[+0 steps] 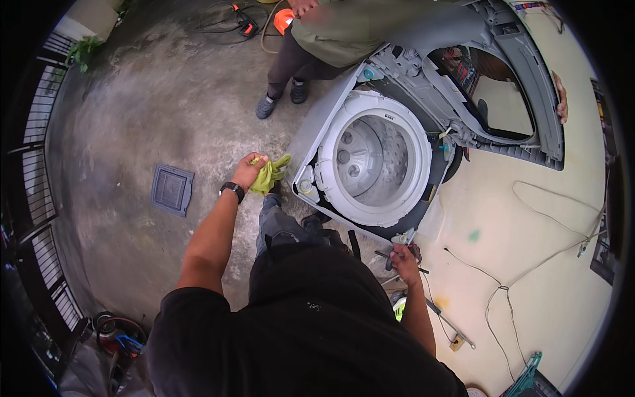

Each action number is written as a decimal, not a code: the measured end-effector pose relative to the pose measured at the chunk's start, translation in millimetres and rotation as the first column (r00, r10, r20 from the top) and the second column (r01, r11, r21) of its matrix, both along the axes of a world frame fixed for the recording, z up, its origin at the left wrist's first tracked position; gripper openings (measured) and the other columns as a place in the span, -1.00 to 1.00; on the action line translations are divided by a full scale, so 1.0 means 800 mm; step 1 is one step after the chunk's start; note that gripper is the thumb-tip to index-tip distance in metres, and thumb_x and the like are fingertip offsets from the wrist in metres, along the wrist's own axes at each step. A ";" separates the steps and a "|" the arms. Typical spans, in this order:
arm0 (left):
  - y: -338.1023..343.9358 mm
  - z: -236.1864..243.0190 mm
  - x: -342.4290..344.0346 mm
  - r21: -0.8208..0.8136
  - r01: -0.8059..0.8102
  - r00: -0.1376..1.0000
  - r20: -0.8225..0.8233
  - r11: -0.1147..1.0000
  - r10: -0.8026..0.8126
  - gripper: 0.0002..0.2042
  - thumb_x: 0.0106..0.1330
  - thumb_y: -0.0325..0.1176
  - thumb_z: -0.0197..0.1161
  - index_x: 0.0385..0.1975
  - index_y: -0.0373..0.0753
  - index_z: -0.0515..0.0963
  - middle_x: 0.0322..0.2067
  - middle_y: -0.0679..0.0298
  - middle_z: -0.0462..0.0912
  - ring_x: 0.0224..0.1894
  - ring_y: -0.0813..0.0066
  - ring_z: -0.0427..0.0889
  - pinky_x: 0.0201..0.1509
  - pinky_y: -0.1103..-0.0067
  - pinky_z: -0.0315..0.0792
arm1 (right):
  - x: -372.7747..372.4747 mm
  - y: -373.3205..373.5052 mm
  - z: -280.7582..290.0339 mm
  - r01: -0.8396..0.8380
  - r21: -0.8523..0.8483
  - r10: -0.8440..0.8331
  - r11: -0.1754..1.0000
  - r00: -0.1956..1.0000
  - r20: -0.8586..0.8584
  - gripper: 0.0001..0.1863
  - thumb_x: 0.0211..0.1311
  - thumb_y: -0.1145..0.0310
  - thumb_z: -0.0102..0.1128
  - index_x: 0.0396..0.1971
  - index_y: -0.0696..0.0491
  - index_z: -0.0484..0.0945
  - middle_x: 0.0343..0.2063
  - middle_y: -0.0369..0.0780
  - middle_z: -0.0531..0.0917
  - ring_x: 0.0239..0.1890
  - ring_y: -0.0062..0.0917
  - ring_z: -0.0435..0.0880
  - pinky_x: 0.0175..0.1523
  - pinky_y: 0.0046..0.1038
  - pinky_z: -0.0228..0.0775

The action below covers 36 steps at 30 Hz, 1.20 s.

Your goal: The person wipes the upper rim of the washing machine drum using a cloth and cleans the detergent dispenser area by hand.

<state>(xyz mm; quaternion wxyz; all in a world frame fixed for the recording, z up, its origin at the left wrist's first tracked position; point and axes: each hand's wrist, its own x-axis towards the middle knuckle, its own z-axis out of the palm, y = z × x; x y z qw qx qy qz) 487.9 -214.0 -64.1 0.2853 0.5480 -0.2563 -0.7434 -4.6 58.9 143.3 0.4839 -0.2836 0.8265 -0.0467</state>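
A top-loading washing machine stands before me with its top off, baring the white tub ring (331, 142) and the steel drum (380, 159). My left hand (247, 173) is closed on a crumpled yellow-green cloth (267, 176), just left of the machine's near left corner. Down at the near right corner, my right hand (404, 262) has its fingers curled beside a dark part; what they grip is too small to make out. The grey top cover (549, 126), with its windowed lid, is tilted up along the far right side. A co-worker's hand (561, 99) touches its outer edge.
The co-worker in an olive shirt (350, 33) stands behind the machine. A dark grey slatted panel (173, 190) lies on the concrete floor at left. A black-and-orange tool (247, 26) with a cable is farther back. Cords (506, 288) run along the pale wall at right.
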 end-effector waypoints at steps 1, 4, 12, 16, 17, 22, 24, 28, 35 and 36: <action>0.007 -0.003 0.010 0.031 -0.034 0.999 -0.009 0.999 0.034 -0.79 0.40 -0.17 0.33 -0.23 -0.17 0.57 -0.36 0.36 0.67 -0.34 0.59 0.63 -0.22 0.57 0.54 | -0.002 0.010 -0.003 0.011 -0.008 -0.011 1.000 1.000 -0.004 -0.50 0.37 0.30 0.26 0.24 0.12 0.42 0.06 -0.21 0.59 -0.09 -0.51 0.64 -0.07 -0.42 0.58; 0.028 -0.024 0.023 0.036 0.127 0.981 0.142 0.991 -0.131 -0.81 0.39 -0.20 0.33 -0.23 -0.18 0.57 -0.39 0.33 0.68 -0.38 0.54 0.65 -0.26 0.54 0.56 | -0.004 0.065 -0.014 0.079 -0.004 -0.079 0.997 0.997 0.012 -0.53 0.33 0.36 0.25 0.21 0.12 0.44 -0.01 -0.22 0.63 -0.12 -0.51 0.65 -0.09 -0.44 0.57; 0.103 0.011 0.040 0.045 -0.097 0.989 0.116 0.994 0.092 -0.67 0.34 -0.09 0.37 -0.17 -0.25 0.55 -0.31 0.24 0.67 -0.31 0.49 0.65 -0.21 0.51 0.55 | -0.028 0.109 -0.059 -0.045 -0.121 0.047 0.992 0.999 0.018 -0.50 0.29 0.29 0.29 0.19 0.11 0.46 -0.07 -0.21 0.67 -0.17 -0.50 0.68 -0.14 -0.41 0.57; 0.121 0.106 0.017 0.097 -0.145 0.987 0.080 0.985 0.137 -0.59 0.32 -0.07 0.39 -0.08 -0.26 0.47 -0.24 0.21 0.64 -0.26 0.43 0.65 -0.17 0.44 0.58 | 0.000 0.091 -0.081 -0.128 -0.222 0.144 0.967 0.988 0.058 -0.44 0.32 0.17 0.32 0.23 0.11 0.45 -0.01 -0.19 0.66 -0.12 -0.47 0.67 -0.11 -0.41 0.57; 0.123 0.124 0.009 0.125 -0.138 0.990 0.060 0.983 0.131 -0.59 0.33 -0.08 0.38 -0.08 -0.26 0.45 -0.23 0.21 0.64 -0.26 0.42 0.64 -0.17 0.43 0.58 | 0.020 0.077 -0.076 -0.155 -0.262 0.190 0.953 0.975 0.115 -0.45 0.33 0.17 0.31 0.23 0.09 0.45 0.00 -0.19 0.65 -0.08 -0.46 0.66 -0.07 -0.41 0.56; 0.149 0.178 0.004 0.113 -0.322 0.936 -0.113 0.940 0.334 -0.65 0.51 -0.12 0.11 0.05 -0.28 0.47 -0.09 0.14 0.66 -0.07 0.25 0.68 0.08 0.31 0.57 | 0.182 -0.025 -0.008 -0.376 -0.376 0.510 0.847 0.773 0.377 -0.41 0.34 0.07 0.30 0.23 0.09 0.45 0.11 -0.10 0.62 0.09 -0.37 0.64 0.16 -0.34 0.48; 0.159 0.216 -0.019 0.228 -0.436 0.834 -0.261 0.871 0.486 -0.61 0.57 -0.09 -0.01 0.10 -0.29 0.46 -0.03 0.11 0.66 -0.01 0.18 0.68 0.15 0.26 0.55 | 0.239 -0.060 0.035 -0.551 -0.448 0.694 0.705 0.666 0.273 -0.30 0.32 -0.02 0.29 0.29 0.13 0.38 0.17 -0.02 0.57 0.12 -0.33 0.63 0.20 -0.32 0.46; 0.172 0.242 -0.057 0.240 -0.478 0.747 -0.395 0.845 0.534 -0.56 0.61 -0.05 -0.17 0.12 -0.31 0.44 0.05 0.09 0.62 0.05 0.13 0.64 0.20 0.21 0.51 | 0.315 -0.097 0.044 -0.560 -0.638 0.749 0.529 0.661 0.040 -0.09 0.27 -0.10 0.30 0.40 0.15 0.12 0.18 0.09 0.52 0.18 -0.16 0.59 0.25 -0.24 0.41; 0.140 0.222 -0.015 0.131 -0.385 0.746 -0.538 0.914 0.392 -0.58 0.61 -0.07 -0.17 0.19 -0.26 0.41 0.14 0.13 0.55 0.16 0.14 0.57 0.26 0.23 0.46 | 0.373 -0.161 0.034 -0.485 -0.597 0.606 0.639 0.796 0.003 -0.44 0.27 0.02 0.31 0.08 0.12 0.46 -0.04 0.03 0.66 0.06 -0.08 0.64 0.12 -0.19 0.45; 0.136 0.227 0.001 0.054 -0.335 0.845 -0.424 0.941 0.325 -0.58 0.61 -0.06 -0.17 0.20 -0.23 0.40 0.16 0.13 0.52 0.17 0.15 0.56 0.25 0.26 0.47 | 0.385 -0.169 0.050 -0.456 -0.581 0.570 0.674 0.821 0.018 -0.54 0.29 0.05 0.28 -0.02 0.11 0.54 -0.13 -0.01 0.69 0.00 -0.10 0.67 0.06 -0.21 0.47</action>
